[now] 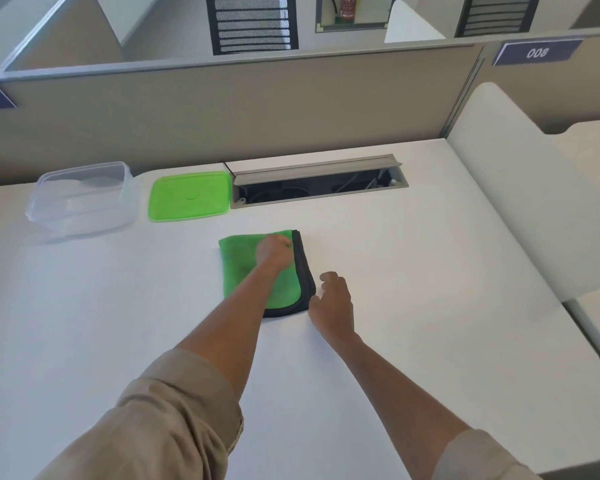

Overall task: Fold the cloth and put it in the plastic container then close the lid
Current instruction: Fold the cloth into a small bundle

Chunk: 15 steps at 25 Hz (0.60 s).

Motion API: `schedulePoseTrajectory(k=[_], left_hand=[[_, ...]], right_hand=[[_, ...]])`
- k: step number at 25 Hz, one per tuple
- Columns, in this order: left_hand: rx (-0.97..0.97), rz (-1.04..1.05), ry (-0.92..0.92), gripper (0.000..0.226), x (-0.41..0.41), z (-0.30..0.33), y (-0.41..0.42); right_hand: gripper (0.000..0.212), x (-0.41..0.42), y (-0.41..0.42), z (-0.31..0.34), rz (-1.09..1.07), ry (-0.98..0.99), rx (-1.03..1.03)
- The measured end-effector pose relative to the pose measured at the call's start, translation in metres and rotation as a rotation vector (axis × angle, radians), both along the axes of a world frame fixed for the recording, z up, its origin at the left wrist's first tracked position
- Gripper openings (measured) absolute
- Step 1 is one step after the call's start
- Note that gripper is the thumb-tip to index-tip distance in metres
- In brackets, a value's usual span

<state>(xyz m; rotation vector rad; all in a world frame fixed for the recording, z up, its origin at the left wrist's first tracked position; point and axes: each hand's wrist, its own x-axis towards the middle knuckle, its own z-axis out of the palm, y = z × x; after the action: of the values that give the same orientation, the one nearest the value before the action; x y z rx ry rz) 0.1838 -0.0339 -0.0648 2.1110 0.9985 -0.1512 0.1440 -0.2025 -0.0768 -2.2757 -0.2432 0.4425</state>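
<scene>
A green cloth point(243, 268) with a dark grey underside and black edge lies folded on the white desk in the middle of the head view. My left hand point(274, 252) rests on its top right part, fingers curled against the fabric near the far edge. My right hand point(331, 301) hovers just right of the cloth's near right corner, fingers spread, holding nothing. The clear plastic container point(80, 199) stands open and empty at the far left. Its green lid point(189, 195) lies flat beside it, to the right.
An open cable hatch point(317, 183) with wires inside sits in the desk behind the cloth. A beige partition point(222, 112) closes the far edge. A white side panel point(520, 188) bounds the desk on the right.
</scene>
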Motion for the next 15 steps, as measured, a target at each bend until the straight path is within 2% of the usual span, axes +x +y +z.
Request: schedulePoseTrajectory(k=[4, 6, 9, 12, 15], left_hand=[[-0.015, -0.094, -0.052, 0.051, -0.006, -0.004, 0.000], [0.066, -0.203, -0.014, 0.060, -0.010, -0.006, -0.008], [0.153, -0.306, 0.055, 0.072, -0.016, -0.010, -0.019], [0.144, -0.305, 0.005, 0.064, -0.027, -0.012, -0.016], [0.381, -0.333, -0.115, 0.044, -0.056, -0.015, -0.011]], right_hand=[[0.051, 0.006, 0.007, 0.002, 0.172, -0.151, -0.029], [0.053, 0.005, 0.013, 0.001, 0.271, -0.152, -0.047], [0.044, 0.009, 0.016, -0.004, 0.352, -0.152, -0.107], [0.047, 0.013, 0.015, -0.005, 0.434, -0.207, -0.184], [0.044, 0.017, 0.014, -0.003, 0.458, -0.146, -0.178]])
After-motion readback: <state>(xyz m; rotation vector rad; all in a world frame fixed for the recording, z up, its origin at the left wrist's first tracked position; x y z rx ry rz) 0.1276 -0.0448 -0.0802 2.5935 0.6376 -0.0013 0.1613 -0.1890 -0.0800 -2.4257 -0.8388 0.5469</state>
